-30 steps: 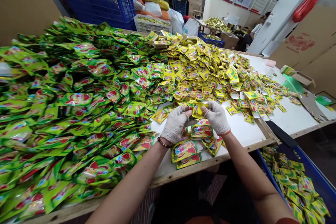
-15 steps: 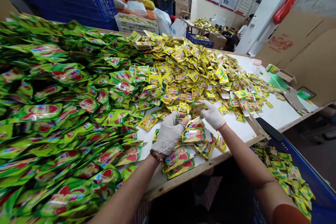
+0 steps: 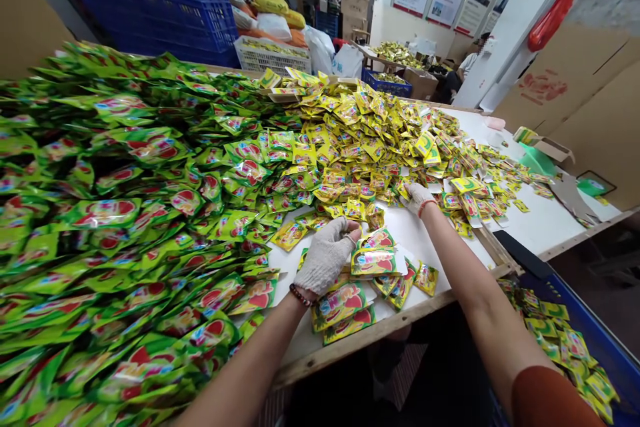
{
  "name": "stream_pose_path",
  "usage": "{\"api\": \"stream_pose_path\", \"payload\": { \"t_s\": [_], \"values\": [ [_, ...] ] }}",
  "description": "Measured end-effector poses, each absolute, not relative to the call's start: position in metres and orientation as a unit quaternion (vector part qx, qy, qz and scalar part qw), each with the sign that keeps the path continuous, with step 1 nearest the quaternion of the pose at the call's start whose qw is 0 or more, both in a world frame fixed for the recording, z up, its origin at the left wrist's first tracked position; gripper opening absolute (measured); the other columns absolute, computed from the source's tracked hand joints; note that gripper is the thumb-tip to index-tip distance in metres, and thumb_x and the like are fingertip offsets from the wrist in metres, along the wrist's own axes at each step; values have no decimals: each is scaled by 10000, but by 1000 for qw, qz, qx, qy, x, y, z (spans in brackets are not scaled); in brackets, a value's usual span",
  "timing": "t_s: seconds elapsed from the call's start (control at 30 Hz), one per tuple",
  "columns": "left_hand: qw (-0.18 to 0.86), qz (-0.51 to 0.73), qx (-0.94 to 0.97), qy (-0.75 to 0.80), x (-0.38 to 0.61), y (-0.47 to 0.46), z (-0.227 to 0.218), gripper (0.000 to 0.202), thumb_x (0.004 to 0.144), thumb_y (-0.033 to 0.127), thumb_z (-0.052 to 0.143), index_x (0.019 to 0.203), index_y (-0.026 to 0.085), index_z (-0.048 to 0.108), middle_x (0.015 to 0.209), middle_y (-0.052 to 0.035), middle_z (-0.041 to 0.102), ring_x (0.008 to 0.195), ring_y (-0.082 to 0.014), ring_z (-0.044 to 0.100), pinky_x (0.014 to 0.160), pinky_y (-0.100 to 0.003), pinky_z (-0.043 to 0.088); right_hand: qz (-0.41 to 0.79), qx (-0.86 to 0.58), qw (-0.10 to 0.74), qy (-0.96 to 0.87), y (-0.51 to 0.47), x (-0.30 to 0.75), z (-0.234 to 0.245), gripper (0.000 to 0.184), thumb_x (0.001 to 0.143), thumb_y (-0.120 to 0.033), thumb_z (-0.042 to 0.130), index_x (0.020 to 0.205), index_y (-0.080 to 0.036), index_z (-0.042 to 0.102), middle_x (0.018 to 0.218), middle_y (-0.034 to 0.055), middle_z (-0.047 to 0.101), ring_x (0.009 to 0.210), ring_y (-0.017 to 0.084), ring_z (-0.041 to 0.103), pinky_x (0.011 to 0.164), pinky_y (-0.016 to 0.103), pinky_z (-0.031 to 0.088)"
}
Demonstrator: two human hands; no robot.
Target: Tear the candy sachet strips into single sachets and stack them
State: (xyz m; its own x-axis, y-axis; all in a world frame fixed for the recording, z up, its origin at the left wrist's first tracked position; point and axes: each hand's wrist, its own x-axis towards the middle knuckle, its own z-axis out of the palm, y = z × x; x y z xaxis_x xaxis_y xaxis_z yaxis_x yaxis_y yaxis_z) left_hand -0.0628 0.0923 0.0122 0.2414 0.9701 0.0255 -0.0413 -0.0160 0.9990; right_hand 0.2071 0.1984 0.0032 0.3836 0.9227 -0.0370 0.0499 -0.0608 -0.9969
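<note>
The left hand (image 3: pixel 325 259) curls just above green sachets (image 3: pixel 376 261); the right hand (image 3: pixel 419 198) touches yellow sachets (image 3: pixel 385 197), any pinch unclear; beneath lies a white table (image 3: pixel 415 240); rightward, a blue crate (image 3: pixel 590 340).

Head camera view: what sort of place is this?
Probably a small packing workshop: a long white-topped wooden table heaped with green foil sachets and yellow foil sachets, with stacked blue plastic crates and brown cardboard cartons behind.

A strip of bare white tabletop (image 3: pixel 400 230) is left open beside the right hand (image 3: pixel 419 199) (narrow, though), with passage blocked leftward by heaped green sachets (image 3: pixel 125 227) and ahead by yellow sachets (image 3: pixel 370 133).
</note>
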Motion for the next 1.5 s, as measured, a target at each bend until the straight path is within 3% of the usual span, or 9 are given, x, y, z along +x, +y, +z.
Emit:
{"api": "stream_pose_path", "payload": {
  "t_s": [0.17, 0.3, 0.43, 0.57, 0.73, 0.9, 1.1, 1.2, 1.5],
  "values": [
    [602, 456, 517, 403, -62, 96, 8, 311, 758, 447, 731, 890, 171, 678, 828, -43, 706, 774, -175, 638, 694, -273, 523, 445, -609, 563, -339, 139, 211, 5, 179, 848, -363, 684, 919, -218, 607, 750, -17, 637, 660, 133, 616, 533, 250, 536],
    [696, 445, 441, 351, -52, 92, 12, 435, 709, 473, 793, 965, 151, 652, 933, -71, 714, 877, -197, 686, 817, -328, 558, 541, -511, 578, -335, 86, 192, 14, 341, 688, -411, 817, 918, -253, 621, 822, -3, 691, 745, 156, 657, 539, 242, 550],
    [728, 477, 410, 273, -48, 91, 21, 583, 662, 427, 844, 1132, 181, 603, 1077, -79, 705, 987, -204, 685, 902, -338, 547, 636, -439, 512, -374, 67, 155, 28, 450, 597, -424, 889, 907, -236, 623, 824, -15, 679, 654, 124, 632, 563, 240, 554],
    [740, 504, 393, 209, -58, 93, 27, 545, 645, 484, 832, 1049, 165, 653, 1012, -89, 726, 992, -262, 687, 855, -353, 563, 671, -402, 435, -445, 70, 118, 40, 458, 544, -439, 907, 775, -202, 591, 704, -28, 611, 581, 104, 573, 553, 236, 531],
    [735, 505, 399, 213, -73, 89, 33, 475, 677, 532, 783, 941, 152, 675, 931, -93, 722, 913, -266, 693, 758, -343, 561, 653, -424, 415, -471, 72, 105, 40, 475, 590, -503, 856, 844, -215, 577, 719, -32, 596, 589, 118, 587, 543, 263, 541],
    [566, 532, 523, 350, -77, 93, 31, 499, 660, 446, 812, 1028, 198, 584, 933, -34, 676, 828, -199, 652, 733, -305, 519, 493, -530, 485, -490, 69, 119, 43, 443, 677, -544, 776, 879, -214, 559, 657, -52, 547, 487, 95, 500, 416, 215, 443],
    [234, 418, 746, 463, -77, 100, 15, 478, 652, 335, 773, 1054, 203, 549, 1016, -70, 620, 997, -280, 605, 901, -395, 479, 256, -580, 566, -527, 71, 123, 63, 361, 825, -575, 631, 867, -226, 551, 622, -52, 476, 477, 87, 406, 440, 212, 373],
    [148, 370, 802, 445, -74, 97, 11, 428, 675, 306, 722, 1050, 199, 546, 1026, -85, 607, 998, -286, 595, 899, -397, 480, 200, -567, 539, -590, 73, 118, 68, 308, 857, -523, 607, 821, -221, 560, 644, -28, 519, 534, 110, 461, 502, 232, 391],
    [88, 315, 834, 444, -70, 91, 14, 444, 680, 289, 692, 1080, 158, 551, 1052, -136, 625, 985, -315, 600, 894, -422, 490, 133, -553, 365, -737, 76, 121, 62, 270, 892, -346, 536, 658, -216, 502, 621, -21, 489, 618, 137, 467, 587, 260, 342]
  ]
}}
